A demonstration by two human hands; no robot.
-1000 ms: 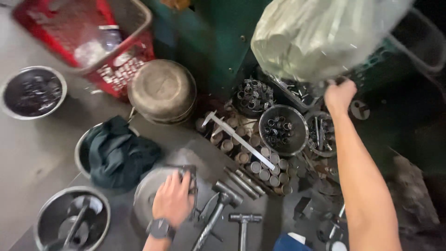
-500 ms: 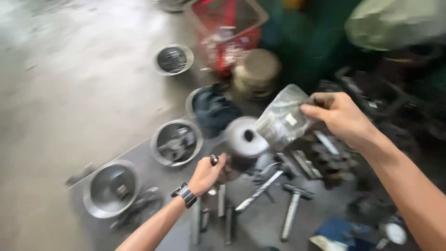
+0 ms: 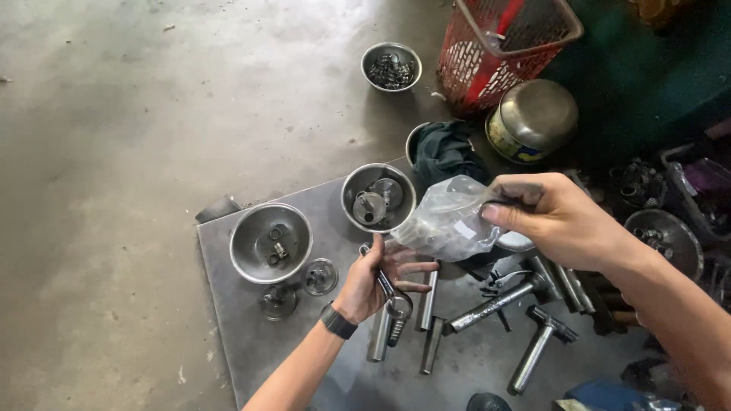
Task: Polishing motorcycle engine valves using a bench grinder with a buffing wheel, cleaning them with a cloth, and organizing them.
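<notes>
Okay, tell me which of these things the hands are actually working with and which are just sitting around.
In hand:
right hand pinching a clear plastic bag
left hand holding a metal tool

Lying about:
red basket
dark green cloth
steel bowl with small parts
metal cylinders on the grey sheet

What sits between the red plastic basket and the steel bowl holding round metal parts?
In the head view, a dark green cloth bunched in another bowl lies between them.
</notes>
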